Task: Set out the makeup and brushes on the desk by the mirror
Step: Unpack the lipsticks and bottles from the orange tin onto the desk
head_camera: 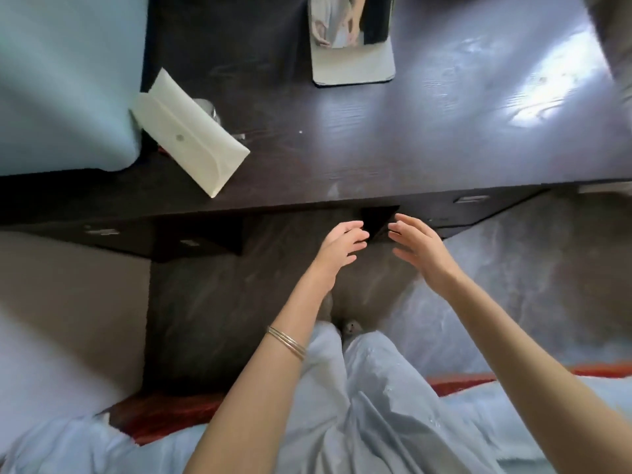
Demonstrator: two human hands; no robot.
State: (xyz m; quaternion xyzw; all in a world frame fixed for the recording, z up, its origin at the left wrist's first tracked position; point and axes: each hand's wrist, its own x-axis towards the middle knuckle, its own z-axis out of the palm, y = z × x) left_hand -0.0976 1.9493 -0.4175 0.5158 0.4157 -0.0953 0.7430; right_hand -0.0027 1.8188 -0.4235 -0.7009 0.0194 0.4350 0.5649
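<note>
The pouch (189, 138) lies flat near the counter's (376, 148) left edge, 1 corner close to the front edge, its flap snapped closed. It is pale, cream-white, long and envelope-shaped, and I judge it holds the makeup and brushes, though nothing of them shows. Something small and glassy peeks out from under its far side; I cannot tell what. The mirror (352, 39) stands at the counter's back edge, well apart from the pouch, with bare dark wood between them. So nothing is set out yet: I judge the task barely begun, with the pouch to open and every piece to lay by the mirror. My left hand (338, 248) and right hand (415, 244) hover in front of the counter's front edge, below its top, fingers loose and spread, palms turned toward each other, holding nothing.
</note>
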